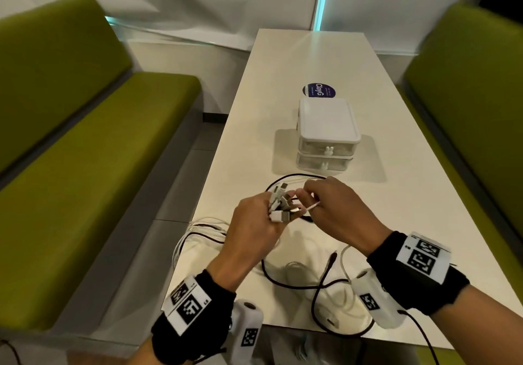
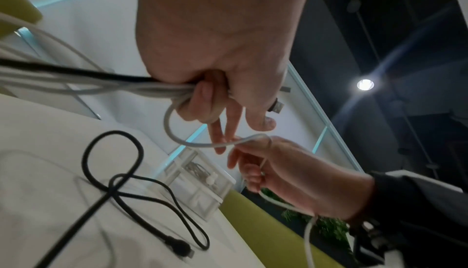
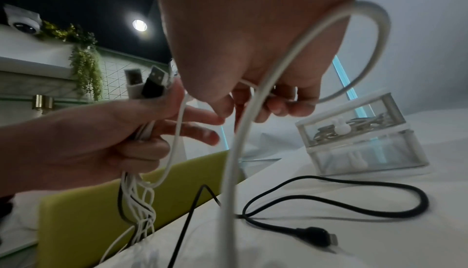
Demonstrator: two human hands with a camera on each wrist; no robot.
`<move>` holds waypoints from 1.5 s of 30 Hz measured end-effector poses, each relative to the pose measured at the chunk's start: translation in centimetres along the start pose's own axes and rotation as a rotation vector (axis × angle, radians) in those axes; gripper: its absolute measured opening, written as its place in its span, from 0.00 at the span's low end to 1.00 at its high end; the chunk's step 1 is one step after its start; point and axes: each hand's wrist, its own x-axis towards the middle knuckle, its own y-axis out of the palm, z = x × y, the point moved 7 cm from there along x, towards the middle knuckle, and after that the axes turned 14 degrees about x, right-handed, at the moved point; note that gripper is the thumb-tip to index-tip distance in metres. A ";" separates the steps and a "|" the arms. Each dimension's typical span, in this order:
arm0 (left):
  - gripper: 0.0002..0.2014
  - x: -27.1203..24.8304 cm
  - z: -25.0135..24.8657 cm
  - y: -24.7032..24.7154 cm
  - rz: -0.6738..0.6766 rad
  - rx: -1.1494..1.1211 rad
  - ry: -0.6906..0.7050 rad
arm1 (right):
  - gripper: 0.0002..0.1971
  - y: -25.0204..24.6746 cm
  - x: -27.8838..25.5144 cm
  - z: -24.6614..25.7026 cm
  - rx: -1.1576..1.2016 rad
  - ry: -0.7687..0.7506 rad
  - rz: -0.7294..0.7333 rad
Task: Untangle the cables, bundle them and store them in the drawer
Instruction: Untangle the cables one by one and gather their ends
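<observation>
My left hand (image 1: 256,224) grips a bunch of white and black cables (image 2: 106,84) above the near part of the white table (image 1: 283,81); their USB plugs (image 1: 280,203) stick out past my fingers. My right hand (image 1: 331,209) pinches one thin white cable (image 2: 210,144) that loops between both hands. A black cable (image 3: 354,204) lies loose on the table under my hands, its plug (image 3: 317,234) flat on the surface. The small clear two-drawer box (image 1: 325,135) stands farther back, both drawers closed.
More white and black cable loops (image 1: 311,279) trail across the near table edge and hang off its left side. A dark round sticker (image 1: 318,90) lies behind the box. Green benches (image 1: 85,152) flank the table on both sides.
</observation>
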 end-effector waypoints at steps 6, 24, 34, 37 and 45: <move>0.09 0.2 -0.7 1.2 0.135 0.094 -0.010 | 0.04 -0.5 -0.6 -1.2 0.011 0.036 0.001; 0.13 0.9 3.4 -8.7 -0.521 -0.314 -0.163 | 0.28 -7.6 -0.2 -3.3 0.138 0.314 -0.268; 0.09 0.9 7.6 -12.1 -0.639 -0.412 -0.313 | 0.13 -4.6 -1.5 -3.1 -0.259 0.231 -0.152; 0.09 0.6 9.8 -14.0 -0.714 -0.521 -0.391 | 0.12 -3.5 -1.9 -3.8 -0.299 0.281 -0.119; 0.09 -0.3 12.7 -17.0 -0.901 -0.706 -0.515 | 0.18 -2.4 -1.9 -6.2 -0.295 0.417 -0.071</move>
